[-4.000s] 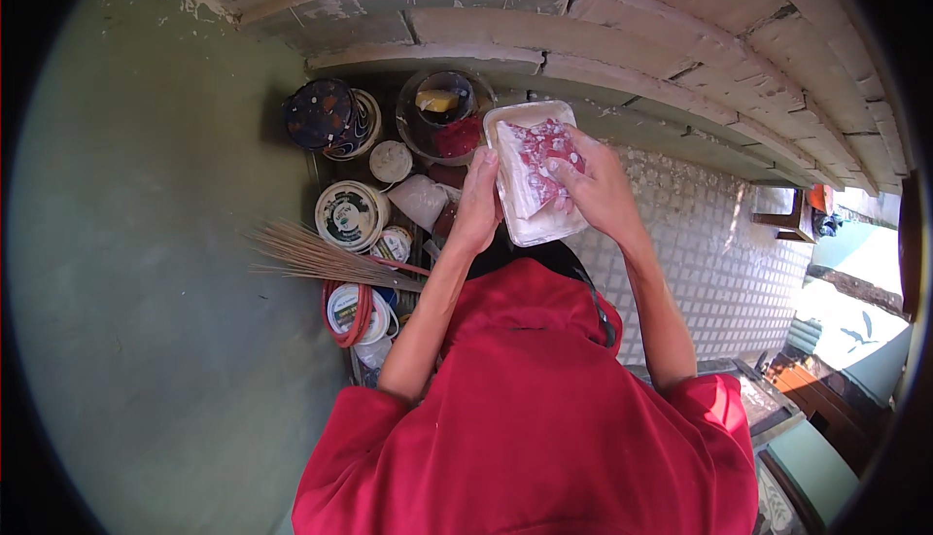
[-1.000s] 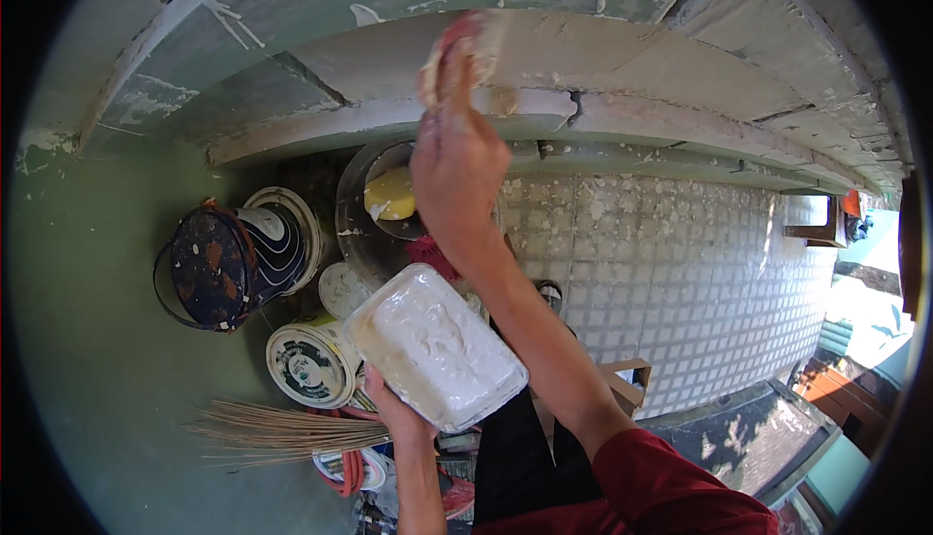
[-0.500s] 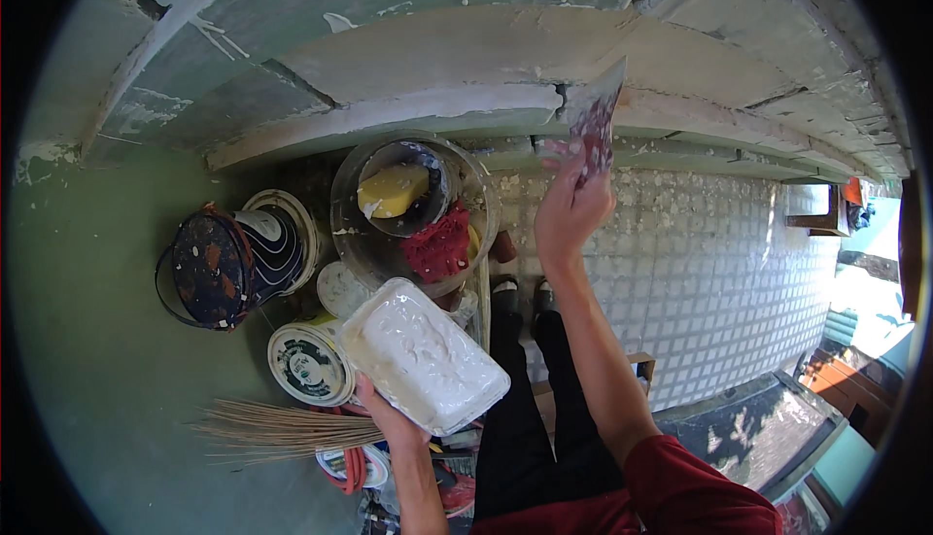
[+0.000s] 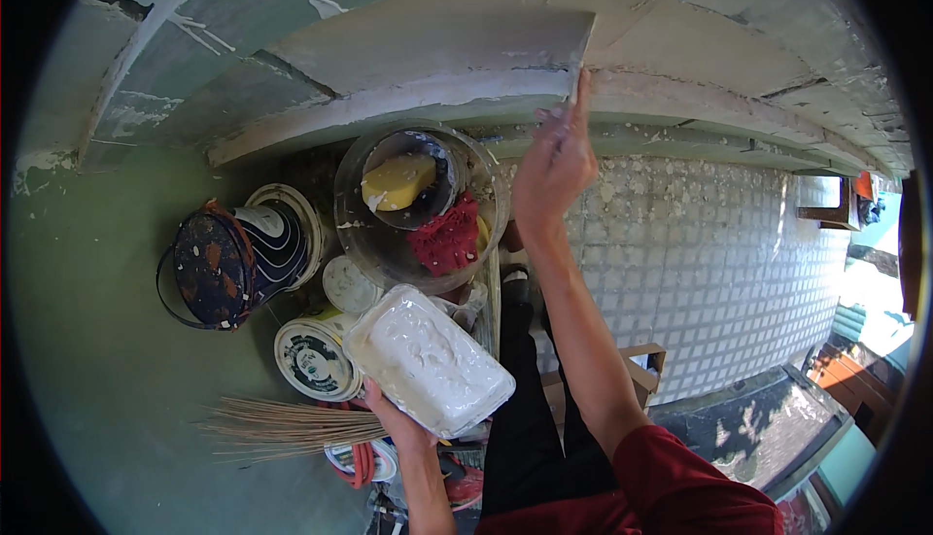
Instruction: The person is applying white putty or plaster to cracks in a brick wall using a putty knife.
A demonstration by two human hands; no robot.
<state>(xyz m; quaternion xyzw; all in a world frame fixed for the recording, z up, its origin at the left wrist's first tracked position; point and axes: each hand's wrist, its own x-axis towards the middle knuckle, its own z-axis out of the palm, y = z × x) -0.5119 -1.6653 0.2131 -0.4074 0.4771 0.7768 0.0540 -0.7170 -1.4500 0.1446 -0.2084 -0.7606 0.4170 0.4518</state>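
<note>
My left hand (image 4: 400,423) is closed on the lower left edge of a rectangular plastic tub (image 4: 365,333), tilted and holding smooth white putty (image 4: 432,360). Out in front, my right hand (image 4: 556,168) grips a putty knife (image 4: 586,44), its index finger stretched along the blade. Seen nearly edge-on, the blade appears to meet the pale, plastered wall band (image 4: 466,34). Most of the knife's handle is hidden by my fingers.
Left of my legs, a clear round basin (image 4: 342,214) holds a smaller bucket, a yellow sponge (image 4: 400,182) and a red cloth (image 4: 445,239). Paint buckets (image 4: 209,268) and a stick broom (image 4: 292,428) stand nearby. A ledge (image 4: 389,103) runs along the wall.
My right hand has moved forward and slightly left, bringing the putty knife to the wall and turning its blade from face-on to nearly edge-on. The tub has barely shifted.
</note>
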